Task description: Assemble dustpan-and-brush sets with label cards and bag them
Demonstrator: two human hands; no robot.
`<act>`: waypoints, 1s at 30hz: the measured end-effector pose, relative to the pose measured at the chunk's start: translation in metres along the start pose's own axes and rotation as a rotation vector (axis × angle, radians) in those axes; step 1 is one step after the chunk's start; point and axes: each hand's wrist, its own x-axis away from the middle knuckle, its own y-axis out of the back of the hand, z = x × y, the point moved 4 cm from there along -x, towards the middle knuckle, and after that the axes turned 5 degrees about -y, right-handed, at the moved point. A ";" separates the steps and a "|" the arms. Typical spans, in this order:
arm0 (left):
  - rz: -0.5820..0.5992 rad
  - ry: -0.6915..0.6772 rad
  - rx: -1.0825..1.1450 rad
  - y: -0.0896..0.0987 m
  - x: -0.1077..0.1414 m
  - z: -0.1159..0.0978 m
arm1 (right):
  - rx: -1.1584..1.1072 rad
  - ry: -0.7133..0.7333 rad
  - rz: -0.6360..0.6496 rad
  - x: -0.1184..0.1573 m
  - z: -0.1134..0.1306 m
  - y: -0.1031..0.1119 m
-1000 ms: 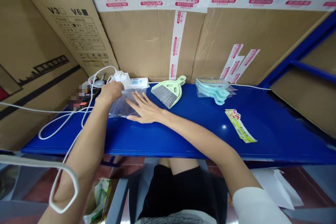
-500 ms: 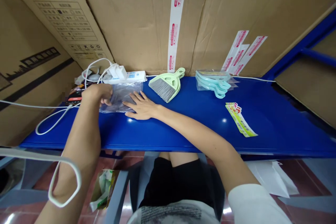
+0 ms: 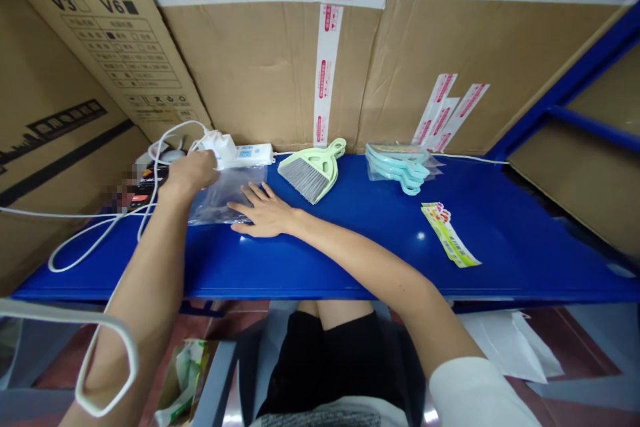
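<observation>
Clear plastic bags [image 3: 220, 197] lie flat on the blue table [image 3: 320, 267], left of the middle. My right hand [image 3: 263, 211] rests on their right edge with its fingers spread. Over their upper left corner is my left hand [image 3: 193, 175], its fingers curled; whether it pinches the plastic is hidden. A light green dustpan and brush [image 3: 315, 169] lies to the right of the bags. Farther right are light blue dustpans in clear plastic [image 3: 400, 165], and in front of them yellow-green labels [image 3: 450, 237].
Behind the bags sits a white power strip [image 3: 253, 154] with a plugged-in charger [image 3: 219, 146]. White cables [image 3: 85, 255] loop over the left side, one hanging near my left forearm. Cardboard [image 3: 260, 67] walls the back and sides. A white bag [image 3: 510, 343] is below at right.
My left hand has moved up slightly to the bags' upper left corner, and its fingers show less. My right hand stays spread on the bags. The whole view has shifted a little.
</observation>
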 end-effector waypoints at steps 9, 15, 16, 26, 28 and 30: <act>0.128 0.012 -0.076 -0.015 0.006 -0.043 | 0.070 0.024 -0.097 0.009 0.007 0.014; -0.239 -0.053 -0.032 0.008 0.019 -0.068 | 0.107 -0.325 -0.407 0.038 -0.043 0.112; -0.285 -0.105 -0.006 0.011 0.021 -0.077 | 0.118 -0.478 -0.468 0.049 -0.061 0.129; -0.458 -0.490 0.183 0.008 0.034 -0.130 | -0.644 -0.966 -0.442 0.079 -0.193 0.125; -0.470 -0.503 0.231 0.005 0.033 -0.130 | -0.759 -0.944 -0.436 0.074 -0.197 0.115; -0.486 -0.506 0.277 0.003 0.031 -0.129 | -0.826 -0.930 -0.401 0.074 -0.198 0.112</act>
